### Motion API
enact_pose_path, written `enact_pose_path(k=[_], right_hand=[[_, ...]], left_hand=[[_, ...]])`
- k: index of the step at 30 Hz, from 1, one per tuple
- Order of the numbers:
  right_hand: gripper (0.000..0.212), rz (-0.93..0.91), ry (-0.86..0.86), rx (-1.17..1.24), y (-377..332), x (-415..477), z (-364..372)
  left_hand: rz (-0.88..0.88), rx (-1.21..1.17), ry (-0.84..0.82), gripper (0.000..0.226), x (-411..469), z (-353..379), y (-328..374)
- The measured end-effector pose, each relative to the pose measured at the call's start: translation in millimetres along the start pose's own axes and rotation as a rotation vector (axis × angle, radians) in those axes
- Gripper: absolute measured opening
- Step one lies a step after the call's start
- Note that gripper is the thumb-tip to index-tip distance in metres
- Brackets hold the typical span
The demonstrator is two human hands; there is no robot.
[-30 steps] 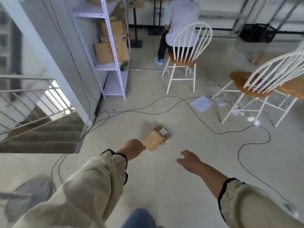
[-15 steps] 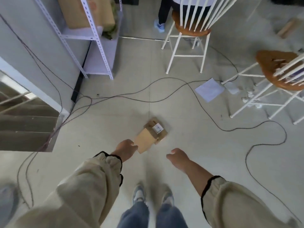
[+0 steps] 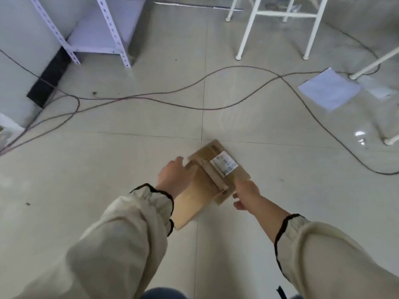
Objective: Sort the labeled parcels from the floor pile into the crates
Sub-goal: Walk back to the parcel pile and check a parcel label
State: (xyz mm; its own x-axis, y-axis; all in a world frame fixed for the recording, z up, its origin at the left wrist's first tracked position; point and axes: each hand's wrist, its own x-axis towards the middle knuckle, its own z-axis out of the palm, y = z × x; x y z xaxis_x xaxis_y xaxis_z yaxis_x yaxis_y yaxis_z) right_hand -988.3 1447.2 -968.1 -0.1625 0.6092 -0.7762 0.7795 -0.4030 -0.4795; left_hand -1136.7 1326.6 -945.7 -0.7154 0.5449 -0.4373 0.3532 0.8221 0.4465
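Note:
A small pile of brown cardboard parcels lies on the tiled floor. The top parcel carries a white barcode label. A narrow box lies against it, and a flat plain parcel sticks out toward me. My left hand rests on the left edge of the pile, fingers spread over the flat parcel. My right hand touches the near right corner of the labelled parcel; its fingertips are hidden at the edge. The parcels are still lying on the floor. No crate is in view.
Dark cables loop across the floor beyond the pile. A white metal shelf rack stands at the back left, with white chair legs at the back right. A sheet of paper lies on the right.
I have moved up to the pile and tilted my view down. Both hands reached forward and now touch the parcels, the left on the flat one, the right at the labelled one's corner.

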Motion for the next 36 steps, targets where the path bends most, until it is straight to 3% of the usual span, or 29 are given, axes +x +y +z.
enact_pose_path(k=[3, 9, 11, 14, 16, 19, 21, 26, 30, 36], right_hand=[[0.043, 0.08, -0.248, 0.133, 0.7, 23.9, 19.0], [0.036, -0.008, -0.185, 0.158, -13.5, 12.1, 30.8], [0.041, -0.193, -0.152, 0.153, -25.1, 5.0, 34.6], [0.042, -0.64, -0.132, 0.025, -39.6, -11.3, 50.5], [0.046, -0.846, -0.15, -0.108, -36.9, -14.4, 69.2], [0.05, -0.974, -0.22, -0.37, -15.0, -1.3, 96.3], [0.047, -0.977, -0.287, -0.475, 1.2, 5.3, 106.6], [0.031, -0.922, -0.418, -0.875, 28.3, 24.9, 111.4], [0.025, -0.889, -0.434, -0.998, 34.8, 34.8, 111.0], [0.023, -0.916, -0.417, -1.041, 33.7, 36.2, 111.8]], left_hand=[[0.025, 0.019, 0.074, 0.05, 28.8, 23.1, -3.0], [-0.048, -0.218, 0.099, 0.035, 8.3, 20.0, -8.9], [-0.003, -0.386, 0.195, 0.03, -0.1, 1.3, -21.2], [0.126, -0.74, 0.409, 0.022, -16.2, -10.1, -53.6], [0.098, -0.817, 0.487, 0.019, -22.4, 2.0, -82.1], [-0.059, -0.793, 0.371, 0.031, -24.3, 29.0, -115.5], [-0.12, -0.732, 0.282, 0.045, -29.8, 42.3, -130.2], [-0.164, -0.51, -0.083, 0.053, -38.5, 71.3, -155.0], [-0.146, -0.364, -0.093, 0.058, -32.6, 91.2, -162.7], [-0.214, -0.436, -0.135, 0.067, -30.4, 93.6, -165.2]])
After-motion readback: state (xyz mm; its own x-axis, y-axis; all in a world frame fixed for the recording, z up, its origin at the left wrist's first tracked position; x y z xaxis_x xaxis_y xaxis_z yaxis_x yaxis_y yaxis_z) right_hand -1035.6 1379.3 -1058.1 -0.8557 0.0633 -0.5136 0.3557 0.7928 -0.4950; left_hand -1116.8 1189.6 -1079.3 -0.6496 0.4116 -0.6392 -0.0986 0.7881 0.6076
